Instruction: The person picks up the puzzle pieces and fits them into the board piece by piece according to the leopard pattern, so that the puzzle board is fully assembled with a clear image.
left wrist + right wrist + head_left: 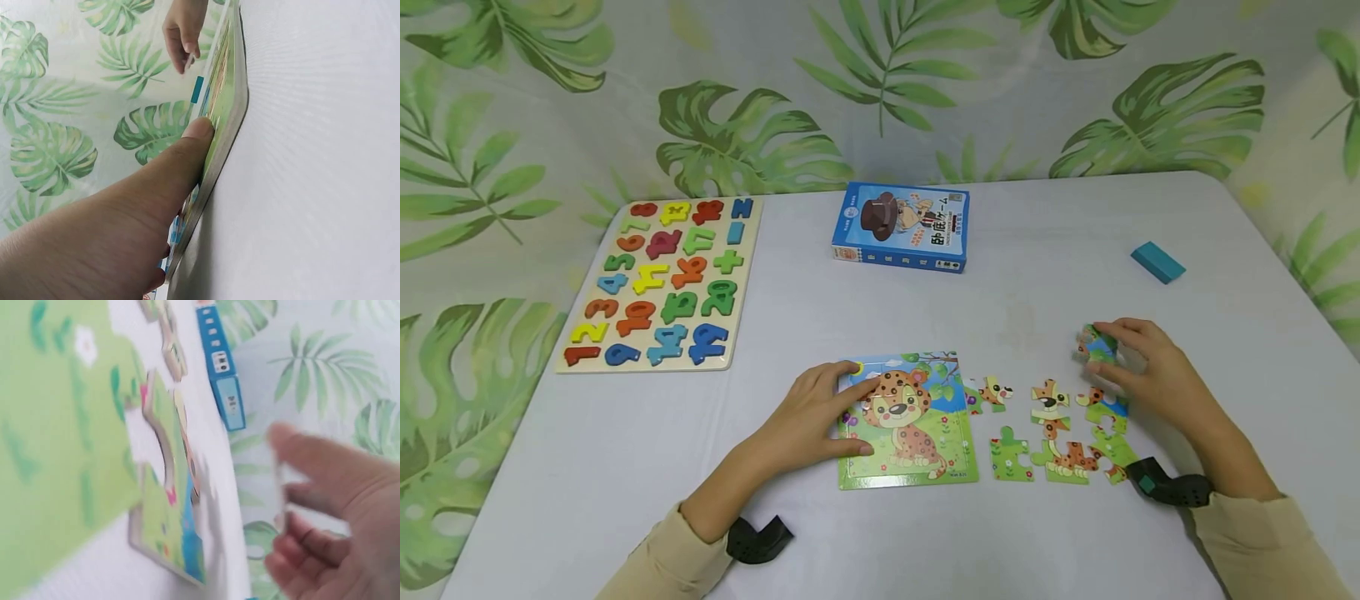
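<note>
My left hand [808, 417] rests on the left side of a square leopard puzzle board [958, 462], thumb and index finger lying on its picture. In the left wrist view, the thumb [199, 130] presses on the face of the board near its thick edge. My right hand [1157, 375] pinches a puzzle piece [1101, 343] between thumb and fingers, above the loose pieces. From the right wrist view the held piece [279, 487] appears thin and edge-on. Loose puzzle pieces lie right of the board, including a green one [1011, 467] and a leopard-face one [1049, 400].
A wooden number board [651, 333] lies at the back left. Behind the puzzle is a blue game box [898, 229]. A small teal block [1157, 262] sits at the back right of the white table [880, 542]. A leaf-patterned cloth [910, 100] hangs behind.
</note>
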`<state>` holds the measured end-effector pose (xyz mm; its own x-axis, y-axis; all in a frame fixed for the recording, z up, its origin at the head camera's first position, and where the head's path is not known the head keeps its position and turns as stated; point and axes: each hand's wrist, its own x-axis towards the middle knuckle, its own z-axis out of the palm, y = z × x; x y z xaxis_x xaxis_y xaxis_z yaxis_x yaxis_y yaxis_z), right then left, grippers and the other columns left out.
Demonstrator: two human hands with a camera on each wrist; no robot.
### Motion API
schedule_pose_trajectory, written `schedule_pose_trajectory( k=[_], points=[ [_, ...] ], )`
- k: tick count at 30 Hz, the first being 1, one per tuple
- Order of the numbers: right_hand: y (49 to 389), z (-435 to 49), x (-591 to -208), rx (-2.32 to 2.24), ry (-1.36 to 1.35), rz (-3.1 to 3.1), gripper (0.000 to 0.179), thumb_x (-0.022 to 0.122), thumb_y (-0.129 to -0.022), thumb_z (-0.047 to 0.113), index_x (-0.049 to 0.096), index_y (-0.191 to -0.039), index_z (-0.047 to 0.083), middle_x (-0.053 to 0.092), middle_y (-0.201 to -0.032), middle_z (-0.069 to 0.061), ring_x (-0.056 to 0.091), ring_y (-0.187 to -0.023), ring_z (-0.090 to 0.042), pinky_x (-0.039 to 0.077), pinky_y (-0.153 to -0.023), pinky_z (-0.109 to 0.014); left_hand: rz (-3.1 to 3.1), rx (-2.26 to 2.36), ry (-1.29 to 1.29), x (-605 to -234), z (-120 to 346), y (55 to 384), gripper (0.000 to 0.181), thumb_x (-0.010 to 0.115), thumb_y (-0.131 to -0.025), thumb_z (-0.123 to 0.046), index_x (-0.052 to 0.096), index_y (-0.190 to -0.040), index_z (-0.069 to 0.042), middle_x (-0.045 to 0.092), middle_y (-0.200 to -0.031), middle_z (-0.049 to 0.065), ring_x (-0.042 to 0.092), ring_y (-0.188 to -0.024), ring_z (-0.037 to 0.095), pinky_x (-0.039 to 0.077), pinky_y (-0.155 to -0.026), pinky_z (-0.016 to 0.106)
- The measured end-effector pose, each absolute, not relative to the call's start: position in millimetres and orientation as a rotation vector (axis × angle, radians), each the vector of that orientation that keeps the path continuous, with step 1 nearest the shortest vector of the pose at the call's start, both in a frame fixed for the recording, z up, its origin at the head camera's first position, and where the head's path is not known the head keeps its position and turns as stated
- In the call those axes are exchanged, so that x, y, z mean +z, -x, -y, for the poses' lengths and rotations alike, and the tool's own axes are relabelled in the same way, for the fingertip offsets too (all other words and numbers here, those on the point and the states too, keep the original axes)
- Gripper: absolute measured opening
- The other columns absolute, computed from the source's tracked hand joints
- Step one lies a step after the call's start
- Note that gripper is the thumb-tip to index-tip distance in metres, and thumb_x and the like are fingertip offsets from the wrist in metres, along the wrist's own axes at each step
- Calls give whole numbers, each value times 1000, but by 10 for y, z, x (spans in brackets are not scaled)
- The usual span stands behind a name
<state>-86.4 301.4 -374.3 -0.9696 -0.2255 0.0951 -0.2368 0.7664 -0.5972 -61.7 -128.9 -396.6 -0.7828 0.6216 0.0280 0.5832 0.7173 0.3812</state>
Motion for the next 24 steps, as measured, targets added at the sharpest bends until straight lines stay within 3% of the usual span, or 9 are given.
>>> schedule_pose_trajectory(
  k=[3,6,10,16,24],
  points=[
    [820,-2952,-3638,1050,-416,2848,54,68,-80,13,47,-128,0,37,-121,-23,34,-111,-43,28,-85,-64,-2820,571,-993,-3965,1286,613,78,61,-73,-60,38,-138,-23,30,-137,11,25,-124,31,20,-102,46],
    [764,-2846,-3541,1040,-457,2787,55,69,-78,11,49,-129,5,40,-121,-14,35,-112,-30,30,-97,-39,-2839,566,-989,-3965,1272,604,77,59,-74,-60,39,-137,-22,31,-136,11,25,-124,30,20,-102,45],
    [695,-2624,-3453,985,-595,2705,60,74,-71,3,51,-127,8,43,-120,-7,38,-107,-15,26,-86,-7,-2875,550,-1006,-3967,1224,592,74,58,-76,-59,43,-135,-17,33,-135,11,26,-123,29,17,-102,45],
    [642,-2199,-3464,1024,-837,2683,59,75,-70,5,52,-124,2,44,-121,-7,41,-107,-17,30,-88,-8,-2845,527,-1078,-3949,1154,589,75,57,-81,-53,40,-134,-2,35,-137,9,28,-127,22,16,-106,32],
    [674,-1688,-3595,1066,-953,2844,54,71,-77,19,51,-125,2,41,-123,-9,38,-110,-21,43,-84,-34,-2854,486,-1093,-3916,1100,592,72,55,-82,-53,42,-132,-4,41,-133,8,36,-122,22,23,-103,32]
  ],
)
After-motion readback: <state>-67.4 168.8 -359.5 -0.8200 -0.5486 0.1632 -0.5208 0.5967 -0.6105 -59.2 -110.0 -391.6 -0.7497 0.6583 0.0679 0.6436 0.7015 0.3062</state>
